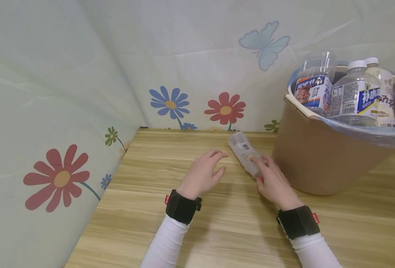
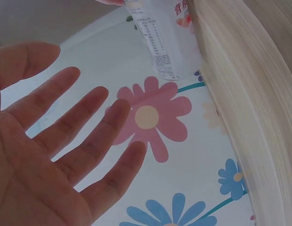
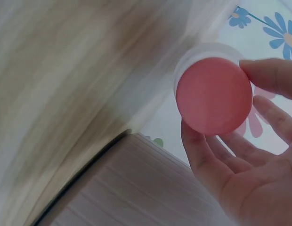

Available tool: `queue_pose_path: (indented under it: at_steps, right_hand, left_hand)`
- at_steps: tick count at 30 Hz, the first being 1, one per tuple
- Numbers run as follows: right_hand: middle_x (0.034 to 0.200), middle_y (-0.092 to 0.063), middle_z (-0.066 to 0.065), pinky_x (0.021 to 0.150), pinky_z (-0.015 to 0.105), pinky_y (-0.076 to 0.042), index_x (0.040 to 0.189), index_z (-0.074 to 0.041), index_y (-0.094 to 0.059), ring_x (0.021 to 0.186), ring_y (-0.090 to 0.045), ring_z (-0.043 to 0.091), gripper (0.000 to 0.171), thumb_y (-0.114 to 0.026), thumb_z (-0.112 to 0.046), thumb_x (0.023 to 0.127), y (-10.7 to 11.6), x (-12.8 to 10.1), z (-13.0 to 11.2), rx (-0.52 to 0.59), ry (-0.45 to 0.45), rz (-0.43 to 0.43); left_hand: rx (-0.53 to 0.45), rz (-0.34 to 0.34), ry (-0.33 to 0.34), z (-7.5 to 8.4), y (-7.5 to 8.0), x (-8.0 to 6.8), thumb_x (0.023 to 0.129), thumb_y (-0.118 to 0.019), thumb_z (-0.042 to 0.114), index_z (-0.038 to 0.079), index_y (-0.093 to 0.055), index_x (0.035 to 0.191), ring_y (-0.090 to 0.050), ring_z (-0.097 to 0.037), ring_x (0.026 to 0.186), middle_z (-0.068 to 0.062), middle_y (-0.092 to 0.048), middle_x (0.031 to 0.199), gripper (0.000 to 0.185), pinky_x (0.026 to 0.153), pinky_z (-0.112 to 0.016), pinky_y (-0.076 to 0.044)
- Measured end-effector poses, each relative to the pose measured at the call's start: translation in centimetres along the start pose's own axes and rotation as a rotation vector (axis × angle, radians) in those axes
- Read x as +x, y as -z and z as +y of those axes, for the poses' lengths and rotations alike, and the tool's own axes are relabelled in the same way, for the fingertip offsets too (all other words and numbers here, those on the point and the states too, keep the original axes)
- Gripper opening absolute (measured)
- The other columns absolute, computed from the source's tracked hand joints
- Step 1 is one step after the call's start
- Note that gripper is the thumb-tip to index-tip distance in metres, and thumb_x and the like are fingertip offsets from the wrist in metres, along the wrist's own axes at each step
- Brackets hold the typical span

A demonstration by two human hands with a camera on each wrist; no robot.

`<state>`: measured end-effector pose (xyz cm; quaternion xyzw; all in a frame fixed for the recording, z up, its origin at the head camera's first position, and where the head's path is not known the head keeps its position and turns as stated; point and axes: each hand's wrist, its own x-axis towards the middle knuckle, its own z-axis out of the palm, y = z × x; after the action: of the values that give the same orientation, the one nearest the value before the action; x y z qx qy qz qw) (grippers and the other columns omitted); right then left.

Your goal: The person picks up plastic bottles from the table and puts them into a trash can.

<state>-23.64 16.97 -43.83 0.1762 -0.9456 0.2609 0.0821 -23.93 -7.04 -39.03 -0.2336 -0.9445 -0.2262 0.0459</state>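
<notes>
A pale, labelled plastic bottle (image 1: pixel 242 149) slants over the tabletop, its base toward the flowered backdrop. My right hand (image 1: pixel 274 183) grips it near the cap end, thumb on one side and fingers on the other. In the right wrist view the round pink cap (image 3: pixel 214 96) faces the camera between thumb and fingers. To the left of the bottle and apart from it is my left hand (image 1: pixel 202 173), fingers spread and loosely bent, holding nothing. The left wrist view shows that open palm, with the bottle's lower part (image 2: pixel 172 47) beyond the fingertips.
A brown bin (image 1: pixel 321 160) lined with a bluish bag stands just right of my right hand. Several bottles, including a large clear one with a white cap (image 1: pixel 356 93), stick out of its top. Behind the wooden table (image 1: pixel 144 193) hangs a flowered fabric backdrop (image 1: pixel 190 44).
</notes>
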Motion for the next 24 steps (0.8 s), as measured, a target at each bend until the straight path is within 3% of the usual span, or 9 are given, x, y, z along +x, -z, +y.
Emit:
queue_pose_path:
  at_steps: [13,24]
  right_hand:
    - [0.137,-0.055,0.029,0.096,0.059,-0.054,0.147,-0.004,-0.046,0.119,-0.060,0.042,0.072,-0.068,0.010,0.079,1.6,-0.6,-1.4,0.044,0.057,-0.173]
    - [0.144,-0.055,0.023,0.104,0.061,-0.049,0.147,-0.009,-0.047,0.125,-0.058,0.038,0.080,-0.073,0.013,0.075,3.3,-1.2,-2.2,0.042,0.020,-0.353]
  left_hand:
    - [-0.063,0.020,0.078,-1.8,0.4,-0.4,0.100,-0.061,0.021,0.013,-0.058,0.140,-0.058,-0.025,0.132,-0.007,-0.059,0.143,0.041,0.111,-0.042,-0.048]
    - [-0.042,-0.020,0.109,-2.2,0.4,-0.6,0.100,-0.061,0.024,0.014,-0.057,0.141,-0.056,-0.027,0.135,-0.009,-0.057,0.146,0.042,0.113,-0.044,-0.047]
